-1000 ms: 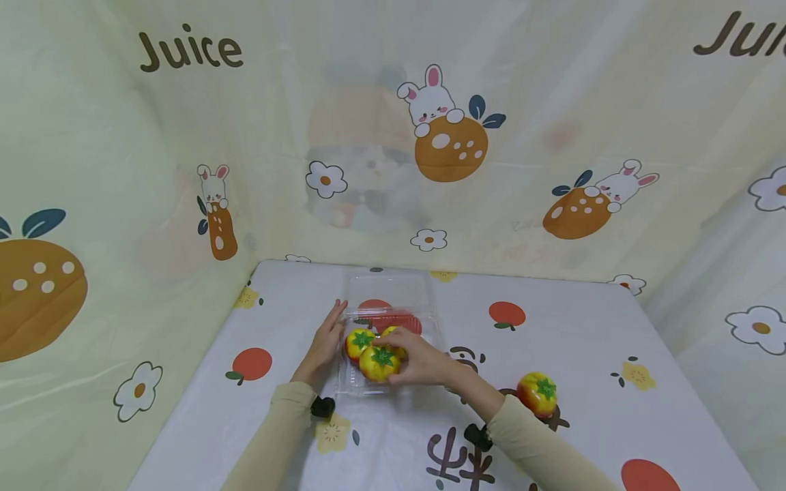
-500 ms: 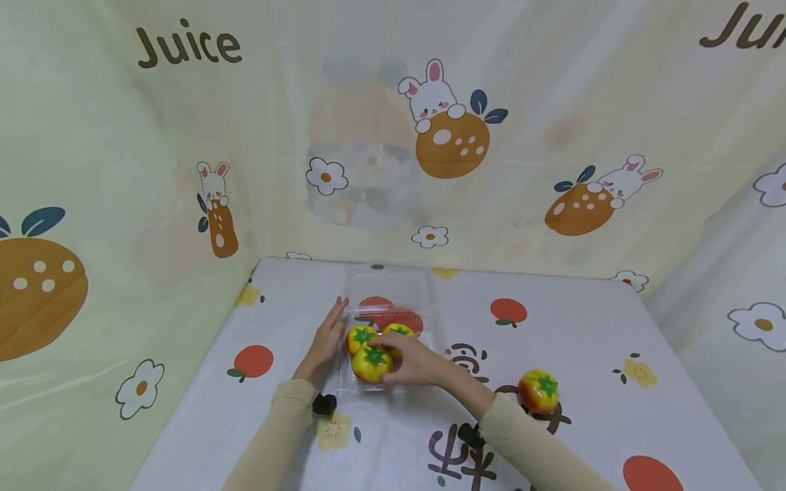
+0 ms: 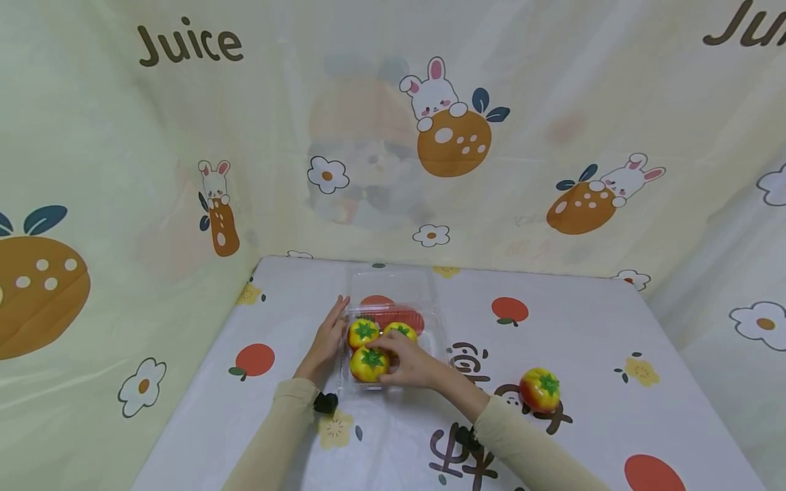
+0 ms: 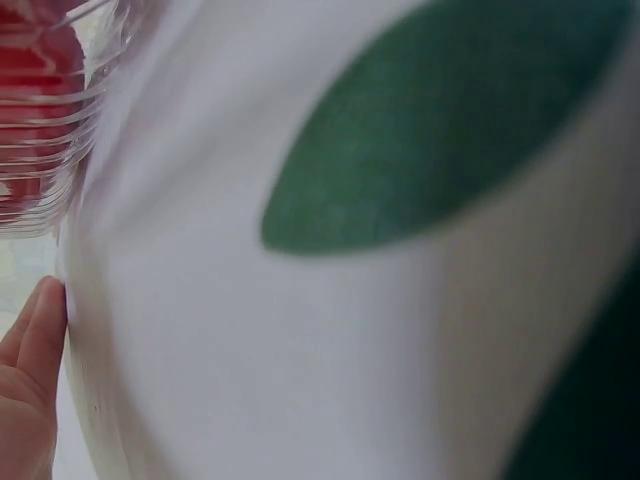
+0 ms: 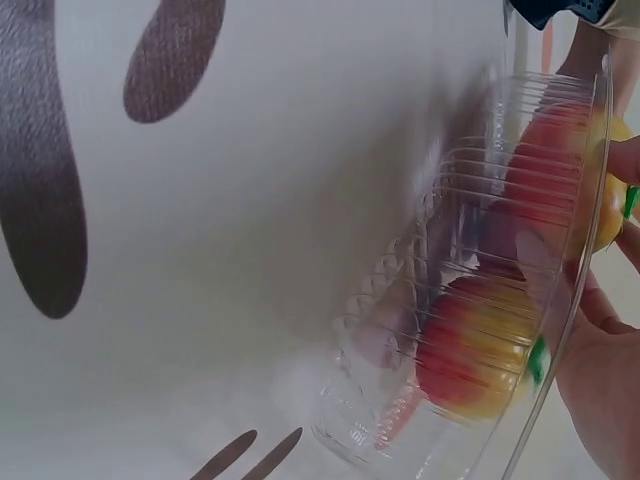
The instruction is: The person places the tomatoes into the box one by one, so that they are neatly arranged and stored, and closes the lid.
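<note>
A clear plastic clamshell box [image 3: 437,354] lies on the table with its lid [image 3: 393,281] folded back. Three yellow-and-red toy fruits with green star-shaped tops sit inside: one at back left [image 3: 363,333], one at back right [image 3: 402,330] partly behind the fingers, and one in front [image 3: 368,365]. My right hand [image 3: 408,361] pinches the front fruit between thumb and fingers. In the right wrist view, this hand [image 5: 600,385] reaches over the rim. My left hand [image 3: 324,344] rests along the box's left side, fingers straight; the left wrist view catches only its fingers [image 4: 38,345].
Another toy fruit of the same kind [image 3: 540,390] sits on the table to the right, beyond the right forearm. The white tablecloth [image 3: 571,327] is printed with fruit, flowers and lettering. Patterned cloth walls [image 3: 368,123] stand behind and at both sides.
My right hand has moved the front toy fruit left and slightly down, toward the box's front left corner. The left hand stays at the box's side.
</note>
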{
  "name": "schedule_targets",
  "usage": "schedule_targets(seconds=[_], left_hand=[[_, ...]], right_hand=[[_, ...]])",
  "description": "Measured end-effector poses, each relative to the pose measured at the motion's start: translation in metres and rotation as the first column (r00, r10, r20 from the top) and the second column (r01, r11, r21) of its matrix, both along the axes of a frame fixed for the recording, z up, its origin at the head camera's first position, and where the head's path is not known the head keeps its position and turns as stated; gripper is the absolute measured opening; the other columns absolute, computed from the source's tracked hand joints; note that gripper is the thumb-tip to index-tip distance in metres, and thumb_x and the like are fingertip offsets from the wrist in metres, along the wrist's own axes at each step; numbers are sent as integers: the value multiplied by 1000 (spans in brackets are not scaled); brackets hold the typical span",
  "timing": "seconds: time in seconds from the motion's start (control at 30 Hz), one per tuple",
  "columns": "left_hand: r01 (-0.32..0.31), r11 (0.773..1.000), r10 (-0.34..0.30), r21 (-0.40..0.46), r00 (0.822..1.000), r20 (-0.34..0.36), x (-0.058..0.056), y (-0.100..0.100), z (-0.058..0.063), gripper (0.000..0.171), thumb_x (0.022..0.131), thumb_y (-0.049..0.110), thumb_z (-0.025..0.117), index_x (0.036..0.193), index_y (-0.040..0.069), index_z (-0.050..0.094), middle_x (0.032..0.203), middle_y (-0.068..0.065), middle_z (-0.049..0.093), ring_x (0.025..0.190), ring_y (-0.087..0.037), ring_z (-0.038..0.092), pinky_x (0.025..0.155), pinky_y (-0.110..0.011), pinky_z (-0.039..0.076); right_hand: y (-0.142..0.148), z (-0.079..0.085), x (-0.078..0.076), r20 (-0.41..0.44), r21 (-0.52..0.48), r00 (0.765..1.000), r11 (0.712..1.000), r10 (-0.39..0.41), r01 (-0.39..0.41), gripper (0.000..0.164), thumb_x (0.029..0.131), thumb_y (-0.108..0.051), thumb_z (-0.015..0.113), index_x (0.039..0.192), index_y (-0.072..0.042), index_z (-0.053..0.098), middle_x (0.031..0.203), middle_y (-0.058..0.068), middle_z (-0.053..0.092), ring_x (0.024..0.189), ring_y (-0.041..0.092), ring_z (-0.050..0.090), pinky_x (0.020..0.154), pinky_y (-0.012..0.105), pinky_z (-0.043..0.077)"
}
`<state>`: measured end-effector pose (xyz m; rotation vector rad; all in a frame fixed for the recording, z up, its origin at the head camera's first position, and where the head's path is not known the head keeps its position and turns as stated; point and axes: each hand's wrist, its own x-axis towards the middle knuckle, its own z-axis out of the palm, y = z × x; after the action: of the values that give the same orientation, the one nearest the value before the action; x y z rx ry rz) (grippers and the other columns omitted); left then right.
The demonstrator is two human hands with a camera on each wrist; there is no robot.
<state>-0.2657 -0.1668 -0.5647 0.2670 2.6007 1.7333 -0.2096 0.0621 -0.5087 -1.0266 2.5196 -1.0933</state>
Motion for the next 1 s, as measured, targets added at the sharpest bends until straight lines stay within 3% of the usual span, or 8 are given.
schedule_targets(seconds=[0.33,0.57,0.77,1.0], left_hand=[[0,1000,0,9,1000,-12,0,0,-2,53,102,12,34,155,8,32,164,-12,15,150,-32,11,119,-54,9],[2,1000,-1,14,998,-68,3,0,-4,55,100,15,33,154,7,33,163,-16,17,149,-35,13,118,-56,11],[0,1000,-1,19,1000,3,0,1,-3,53,102,14,33,155,11,31,165,-9,14,151,-29,10,119,-53,8],[2,1000,-2,3,1000,10,-1,2,-3,52,103,14,33,155,12,31,165,-9,14,151,-28,10,120,-53,8]], right_hand=[[-2,2,4,-34,46,999,999,-2,3,56,82,-17,77,135,-16,60,114,3,52,93,20,54,77,23,50],[-3,2,5,-79,89,997,996,4,3,57,82,-22,75,137,-15,60,117,3,53,93,16,53,77,23,50],[-3,1,3,-124,130,992,991,28,-12,59,81,-24,73,138,-15,59,122,4,54,98,15,52,82,27,49],[-5,4,4,-134,170,991,985,18,5,59,82,-30,72,137,-16,59,122,4,55,98,15,54,87,32,51]])
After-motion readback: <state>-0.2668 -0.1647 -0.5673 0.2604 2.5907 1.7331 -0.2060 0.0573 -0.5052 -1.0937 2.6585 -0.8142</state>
